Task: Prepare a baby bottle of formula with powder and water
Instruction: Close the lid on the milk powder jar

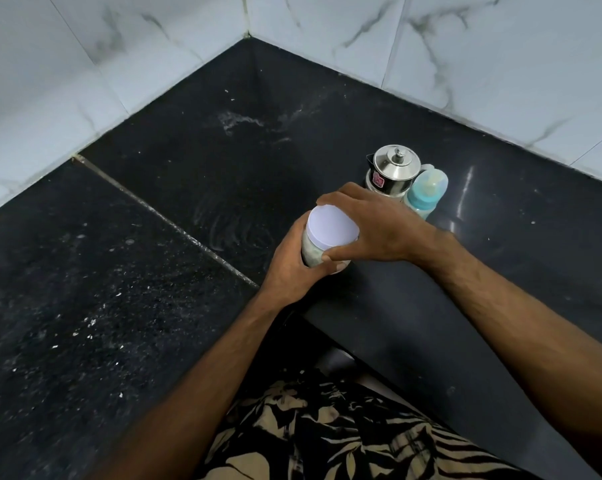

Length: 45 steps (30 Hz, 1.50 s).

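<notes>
Fingers of the right hand (372,226) were spread over a white lid (332,227), thumb hooked on its near rim and fingertips curled over the far edge, so the lid was gripped from above. That lid sat on a jar (313,252) with pale powder showing through its clear side. The left hand (290,268) wrapped the jar's body from the left and below, palm against it, thumb coming round the front. Both wrists bent inward toward the jar, the right forearm reaching in from the lower right, the left from the lower middle, bare to the elbow.

The jar was held over the near edge of a black stone counter (136,271), just in front of a steel pot (391,169) with a knobbed lid. A baby bottle (426,188), teal with its cap on, stood touching the pot's right side. White marble-look tiles (500,64) backed the corner, and pale smears marked the stone. A leaf-print garment (344,438) showed below.
</notes>
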Each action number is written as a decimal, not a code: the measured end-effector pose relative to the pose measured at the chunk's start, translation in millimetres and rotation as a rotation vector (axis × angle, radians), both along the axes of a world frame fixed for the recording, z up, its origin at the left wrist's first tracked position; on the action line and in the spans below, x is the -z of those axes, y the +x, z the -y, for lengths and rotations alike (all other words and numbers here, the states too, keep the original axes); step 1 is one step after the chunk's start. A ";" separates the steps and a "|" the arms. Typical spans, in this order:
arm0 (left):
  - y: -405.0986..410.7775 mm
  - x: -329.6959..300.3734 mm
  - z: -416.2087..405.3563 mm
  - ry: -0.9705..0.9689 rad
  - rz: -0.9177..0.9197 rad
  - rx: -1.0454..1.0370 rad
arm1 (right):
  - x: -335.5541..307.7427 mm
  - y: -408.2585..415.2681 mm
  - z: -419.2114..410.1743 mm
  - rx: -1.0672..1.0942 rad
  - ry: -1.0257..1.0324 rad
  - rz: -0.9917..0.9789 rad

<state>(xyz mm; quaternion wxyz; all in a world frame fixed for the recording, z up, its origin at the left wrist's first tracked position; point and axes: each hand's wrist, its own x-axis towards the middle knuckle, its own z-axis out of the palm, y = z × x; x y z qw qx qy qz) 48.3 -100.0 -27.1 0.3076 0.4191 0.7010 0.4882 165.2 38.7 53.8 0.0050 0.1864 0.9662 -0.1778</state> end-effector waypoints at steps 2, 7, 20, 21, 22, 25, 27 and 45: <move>-0.2 -1.8 0.8 -0.003 0.007 -0.005 | 1.6 -1.3 1.2 0.022 0.051 -0.006; 0.2 -2.3 1.4 -0.004 0.028 -0.006 | 0.5 0.7 2.4 0.041 0.100 0.055; -0.8 -0.3 0.6 0.009 0.031 -0.007 | -7.1 8.0 -0.1 -0.015 -0.125 -0.016; -1.2 0.3 0.5 0.007 0.030 -0.006 | -6.7 6.8 0.0 -0.007 -0.090 -0.002; -1.4 0.7 0.5 0.008 0.031 -0.004 | -6.3 5.5 0.2 0.006 -0.061 0.013; -0.7 0.4 0.7 0.007 0.041 -0.005 | -5.7 3.8 1.4 0.036 0.016 0.034; -0.5 0.0 0.8 0.009 0.042 -0.007 | -5.0 4.9 3.3 0.046 0.055 0.039; -3.3 5.4 -1.1 0.009 0.005 -0.004 | -3.7 -3.7 9.2 0.077 0.165 0.097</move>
